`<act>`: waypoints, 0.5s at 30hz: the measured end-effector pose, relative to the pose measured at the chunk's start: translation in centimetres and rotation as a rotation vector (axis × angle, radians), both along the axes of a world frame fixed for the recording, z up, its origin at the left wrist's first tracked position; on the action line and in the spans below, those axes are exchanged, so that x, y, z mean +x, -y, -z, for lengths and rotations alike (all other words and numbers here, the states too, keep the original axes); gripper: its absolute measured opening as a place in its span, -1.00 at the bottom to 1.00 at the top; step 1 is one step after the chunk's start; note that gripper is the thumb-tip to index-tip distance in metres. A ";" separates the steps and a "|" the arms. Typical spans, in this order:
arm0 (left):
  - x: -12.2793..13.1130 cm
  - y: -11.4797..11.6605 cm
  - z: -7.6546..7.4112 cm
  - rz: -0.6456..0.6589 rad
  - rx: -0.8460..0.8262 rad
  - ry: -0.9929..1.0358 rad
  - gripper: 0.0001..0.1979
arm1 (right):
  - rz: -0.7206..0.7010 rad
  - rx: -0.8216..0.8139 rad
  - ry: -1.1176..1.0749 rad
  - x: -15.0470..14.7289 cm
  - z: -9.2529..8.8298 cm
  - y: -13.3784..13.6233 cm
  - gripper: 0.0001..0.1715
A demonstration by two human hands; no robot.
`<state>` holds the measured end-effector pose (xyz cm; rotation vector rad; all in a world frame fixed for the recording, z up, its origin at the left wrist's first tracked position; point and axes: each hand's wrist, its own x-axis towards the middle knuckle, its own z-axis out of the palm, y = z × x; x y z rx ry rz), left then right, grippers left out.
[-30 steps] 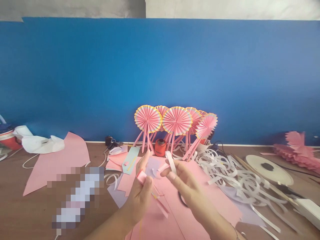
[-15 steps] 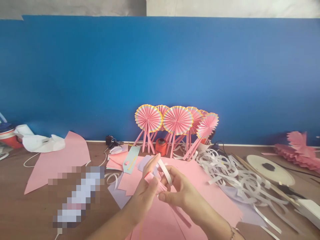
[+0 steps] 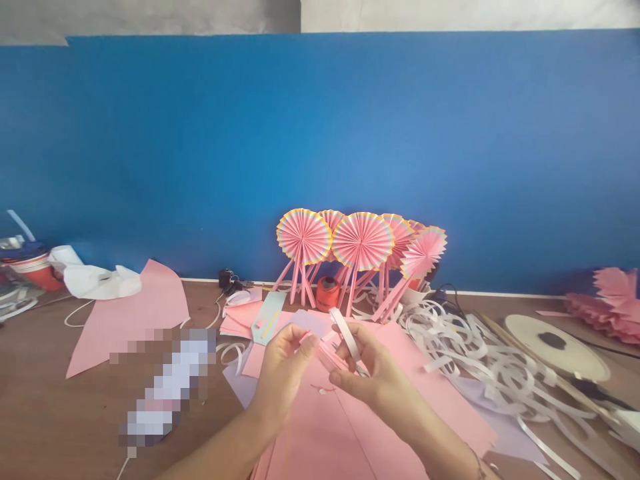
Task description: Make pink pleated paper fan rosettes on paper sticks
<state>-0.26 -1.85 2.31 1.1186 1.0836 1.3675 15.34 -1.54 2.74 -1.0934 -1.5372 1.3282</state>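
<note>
Over the pile of pink paper, my left hand [image 3: 287,360] pinches one end of a narrow, folded strip of pink paper [image 3: 327,353] between thumb and fingers. The strip's other end runs to my right hand [image 3: 367,363], whose fingers curl around it. A white band [image 3: 345,335] stands up in an arc at the right fingers. Something small and shiny sits below that band, too hidden to name. Beneath both hands lie pink paper sheets [image 3: 350,433], with a small white scrap [image 3: 323,391] and a dark thin line on them.
Pleated pink paper rosettes on legs [image 3: 363,241] stand at the back around an orange roll [image 3: 327,294]. Tangled white strips [image 3: 470,340] and a round pale disc [image 3: 555,347] lie right. Left are a pink sheet [image 3: 125,327], a blurred-out object [image 3: 170,387] and a red-rimmed cup [image 3: 37,267].
My left hand has turned from a raised flat palm to a pinch at the pink strip's end. The view has shifted slightly left, and the right hand still curls at the white band.
</note>
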 end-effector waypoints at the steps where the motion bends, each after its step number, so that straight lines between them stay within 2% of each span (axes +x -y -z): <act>1: -0.1 -0.2 0.0 0.012 -0.008 -0.011 -0.68 | 0.003 -0.010 -0.002 0.0 -0.2 0.0 -0.48; 4: -1.1 -1.5 -0.1 -0.005 -0.004 -0.170 -0.67 | 0.040 -0.027 0.014 0.3 -0.4 -0.3 -0.51; 6: -2.5 -2.6 0.1 -0.097 0.025 -0.362 -0.57 | 0.073 -0.015 0.053 0.6 -0.3 -0.6 -0.53; 9: -4.8 -3.8 1.3 -0.230 0.013 -0.878 -0.57 | 0.097 0.012 0.098 1.2 -0.3 -1.0 -0.50; 11: -6.1 -3.9 2.8 -0.209 -0.063 -1.196 -0.50 | 0.092 0.021 0.101 1.3 -0.4 -1.1 -0.47; 12: -6.6 -3.7 3.5 -0.181 -0.112 -1.285 -0.43 | 0.087 0.016 0.096 1.3 -0.4 -1.1 -0.47; 13: -6.8 -3.4 4.3 -0.138 -0.197 -1.319 -0.37 | 0.082 0.004 0.087 1.3 -0.5 -1.0 -0.46; 15: -6.9 -2.5 5.2 -0.062 -0.264 -1.304 -0.31 | 0.074 -0.017 0.061 1.2 -0.6 -0.9 -0.44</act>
